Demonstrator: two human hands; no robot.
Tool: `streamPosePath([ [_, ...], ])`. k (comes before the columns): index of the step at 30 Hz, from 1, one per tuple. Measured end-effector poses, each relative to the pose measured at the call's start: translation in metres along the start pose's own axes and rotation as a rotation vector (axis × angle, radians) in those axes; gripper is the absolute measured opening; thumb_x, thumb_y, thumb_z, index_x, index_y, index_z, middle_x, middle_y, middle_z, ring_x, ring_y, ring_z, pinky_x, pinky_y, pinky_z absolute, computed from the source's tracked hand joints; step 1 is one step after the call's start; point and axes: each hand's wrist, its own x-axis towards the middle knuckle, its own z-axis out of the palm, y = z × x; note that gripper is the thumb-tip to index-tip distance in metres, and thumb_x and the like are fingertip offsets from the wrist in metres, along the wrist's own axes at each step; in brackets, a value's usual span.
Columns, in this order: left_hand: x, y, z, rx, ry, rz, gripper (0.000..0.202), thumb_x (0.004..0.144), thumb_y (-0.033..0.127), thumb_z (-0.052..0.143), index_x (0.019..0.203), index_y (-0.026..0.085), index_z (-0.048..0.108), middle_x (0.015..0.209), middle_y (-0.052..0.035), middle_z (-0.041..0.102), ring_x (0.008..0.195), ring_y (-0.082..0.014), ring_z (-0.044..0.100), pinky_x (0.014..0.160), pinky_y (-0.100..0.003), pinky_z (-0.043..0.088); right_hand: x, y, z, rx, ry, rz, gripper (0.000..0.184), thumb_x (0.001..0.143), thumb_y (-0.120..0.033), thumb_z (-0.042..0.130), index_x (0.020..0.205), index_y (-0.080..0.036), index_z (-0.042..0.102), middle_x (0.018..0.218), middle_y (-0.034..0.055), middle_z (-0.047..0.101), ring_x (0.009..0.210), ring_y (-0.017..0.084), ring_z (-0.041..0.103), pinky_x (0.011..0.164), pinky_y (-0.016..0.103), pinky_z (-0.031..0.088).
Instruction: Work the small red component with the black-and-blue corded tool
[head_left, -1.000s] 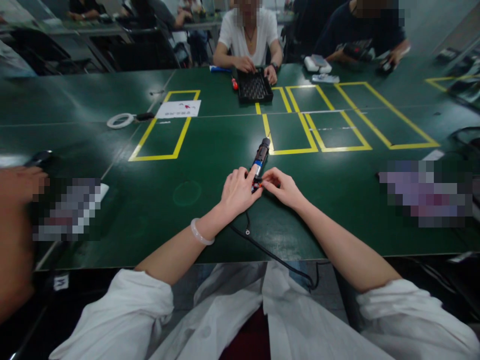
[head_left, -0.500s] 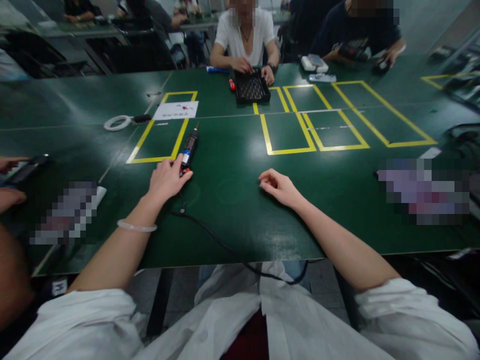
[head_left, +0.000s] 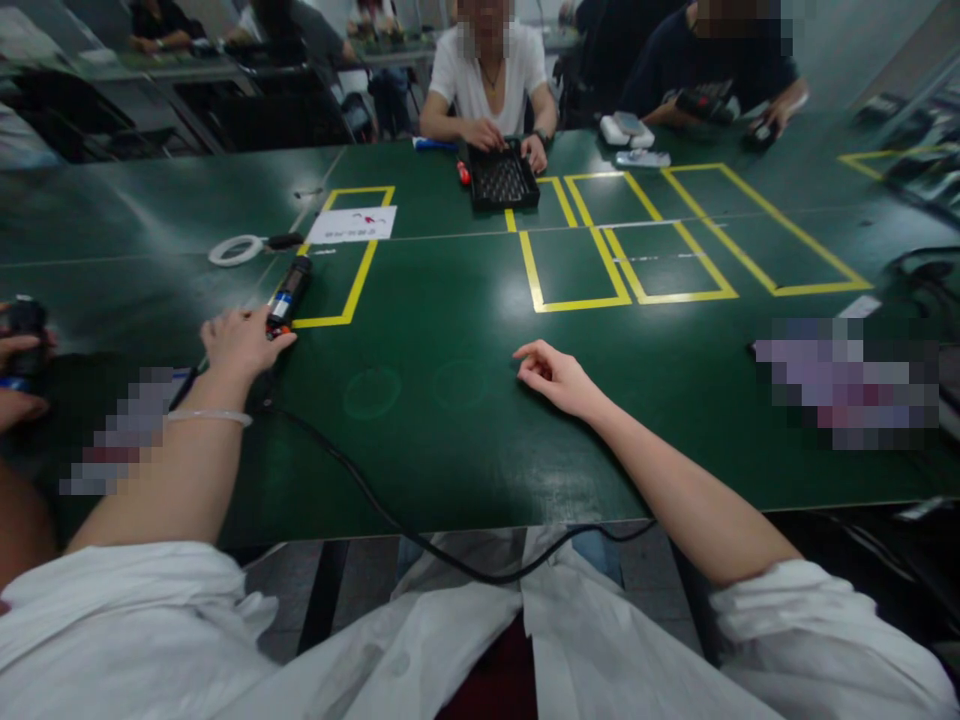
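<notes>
Left hand (head_left: 240, 345) out at full stretch, a pale bangle (head_left: 210, 417) on its wrist, this person has fingers and thumb round the back end of a driver (head_left: 289, 292). From where I stand the driver lies over the left side of the leftmost yellow frame (head_left: 360, 285), front end pointing away, just short of a white sheet (head_left: 352, 225) and near a white coil (head_left: 236, 250). Whether it touches the surface (head_left: 420, 300) I can't tell. Its black cord (head_left: 367, 490) sags over the near edge and loops across the lap. Right hand (head_left: 559, 380) waits well apart, fingers loosely curled, just a small gap between them and the thumb. Across the way, someone in a white shirt (head_left: 487, 70) has both hands at a black tray (head_left: 504, 180), a red thing (head_left: 463, 173) beside it
</notes>
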Motion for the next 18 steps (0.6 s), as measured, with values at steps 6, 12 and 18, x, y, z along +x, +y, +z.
streamPosePath([
  [6,-0.018,0.015,0.006,-0.023,0.182,-0.062,0.052,0.090,0.044,0.056,0.128,0.008,0.053,0.122,-0.0170,0.056,0.099,-0.0253,0.050,0.086,-0.032,0.038,0.000,-0.002,0.000,-0.020,-0.006,0.001,0.024,0.090,-0.027,0.058,0.112,-0.020,0.057,0.085,0.0007,0.065,0.068,0.012,0.057,0.068,0.027,0.045],
  [12,-0.010,0.016,0.005,-0.217,0.188,-0.180,0.029,0.090,0.035,0.054,0.106,0.011,0.059,0.090,-0.0072,0.054,0.085,-0.0228,0.048,0.086,-0.037,0.040,0.001,0.000,0.002,0.001,-0.004,0.007,0.025,0.090,-0.029,0.058,0.113,-0.020,0.056,0.084,0.0004,0.064,0.067,0.012,0.056,0.068,0.027,0.045],
  [18,-0.015,0.065,-0.015,-0.543,0.384,-0.050,0.025,0.092,0.027,0.055,0.112,0.011,0.058,0.096,-0.0069,0.064,0.089,-0.0190,0.054,0.091,-0.037,0.044,0.001,0.001,0.002,0.005,-0.011,0.013,0.026,0.090,-0.029,0.058,0.113,-0.019,0.057,0.086,0.0013,0.065,0.069,0.013,0.057,0.069,0.027,0.045],
])
